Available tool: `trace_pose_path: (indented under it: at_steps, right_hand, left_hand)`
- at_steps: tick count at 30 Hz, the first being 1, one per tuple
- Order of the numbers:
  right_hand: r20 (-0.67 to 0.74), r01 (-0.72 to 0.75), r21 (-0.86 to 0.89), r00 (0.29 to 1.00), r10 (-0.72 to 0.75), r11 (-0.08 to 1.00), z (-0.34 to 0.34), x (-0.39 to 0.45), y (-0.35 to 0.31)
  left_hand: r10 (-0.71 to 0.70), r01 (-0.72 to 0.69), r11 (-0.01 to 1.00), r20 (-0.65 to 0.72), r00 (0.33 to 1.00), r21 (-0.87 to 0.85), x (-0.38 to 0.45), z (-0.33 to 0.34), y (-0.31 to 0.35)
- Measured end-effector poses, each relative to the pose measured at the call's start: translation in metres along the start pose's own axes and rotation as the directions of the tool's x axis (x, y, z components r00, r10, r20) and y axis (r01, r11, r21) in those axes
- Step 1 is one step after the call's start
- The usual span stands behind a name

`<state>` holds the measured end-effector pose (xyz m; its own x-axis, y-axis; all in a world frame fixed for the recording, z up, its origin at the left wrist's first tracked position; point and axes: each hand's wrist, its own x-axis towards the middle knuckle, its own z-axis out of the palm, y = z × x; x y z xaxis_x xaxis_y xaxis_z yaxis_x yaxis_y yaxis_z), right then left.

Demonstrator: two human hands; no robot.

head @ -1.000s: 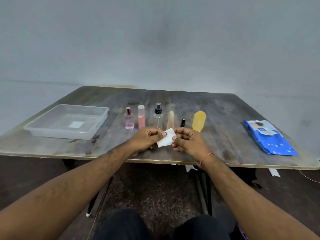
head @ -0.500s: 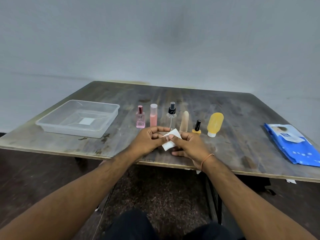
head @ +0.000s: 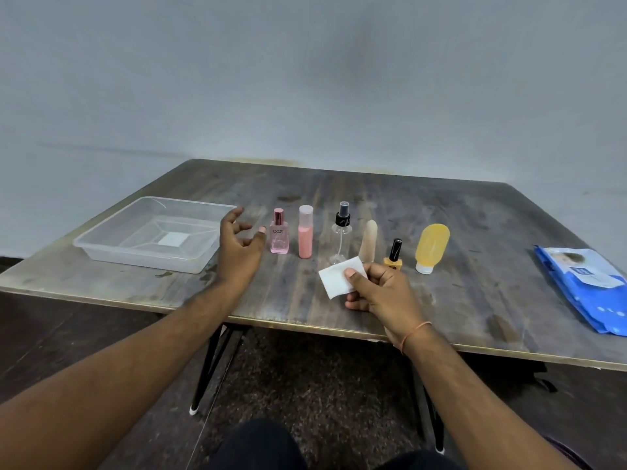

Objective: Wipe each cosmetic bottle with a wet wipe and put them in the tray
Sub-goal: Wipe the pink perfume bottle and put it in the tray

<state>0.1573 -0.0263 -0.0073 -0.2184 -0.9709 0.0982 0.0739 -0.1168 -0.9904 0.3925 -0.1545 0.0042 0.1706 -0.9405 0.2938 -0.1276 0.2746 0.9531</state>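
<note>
Several cosmetic bottles stand in a row on the table: a pink perfume bottle (head: 279,236), a pink tube bottle (head: 305,232), a clear spray bottle (head: 342,232), a beige tube (head: 369,240), a small yellow nail polish (head: 393,255) and a yellow bottle (head: 431,247). My right hand (head: 380,290) pinches a folded white wet wipe (head: 341,277) in front of the spray bottle. My left hand (head: 239,247) hovers with spread fingers just left of the perfume bottle, holding nothing. The clear plastic tray (head: 101,247) sits at the left, with only a white label on its floor.
A blue pack of wet wipes (head: 587,286) lies at the table's right edge. The wooden table (head: 475,300) has its front edge close to my forearms. Behind it rises a plain grey wall.
My left hand has let go of the wipe and moved left and forward toward the pink perfume bottle. The right hand keeps the wipe alone. The camera view shifted slightly left.
</note>
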Motion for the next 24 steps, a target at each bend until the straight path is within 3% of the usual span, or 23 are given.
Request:
trace_pose_path:
  at_steps: [6, 9, 14, 24]
  right_hand:
    - [-0.002, 0.011, 0.017, 1.0, -0.011, 1.0, -0.001, -0.001, 0.001]
    - [0.005, 0.018, 0.011, 1.0, -0.018, 1.0, -0.001, -0.001, 0.002]
    - [0.003, 0.021, 0.017, 1.0, -0.021, 1.0, -0.001, -0.001, 0.001]
    - [0.008, 0.023, 0.007, 1.0, -0.023, 1.0, 0.0, -0.003, -0.001]
  left_hand:
    - [-0.121, 0.116, 0.993, 0.248, 0.961, 0.035, 0.035, 0.006, -0.013]
    - [-0.111, 0.112, 0.994, 0.326, 0.939, 0.017, 0.046, 0.0, -0.018]
    - [-0.065, 0.047, 0.997, 0.318, 0.946, 0.062, 0.046, -0.001, -0.018]
    - [-0.083, 0.093, 0.995, 0.246, 0.966, -0.029, 0.031, -0.004, -0.013]
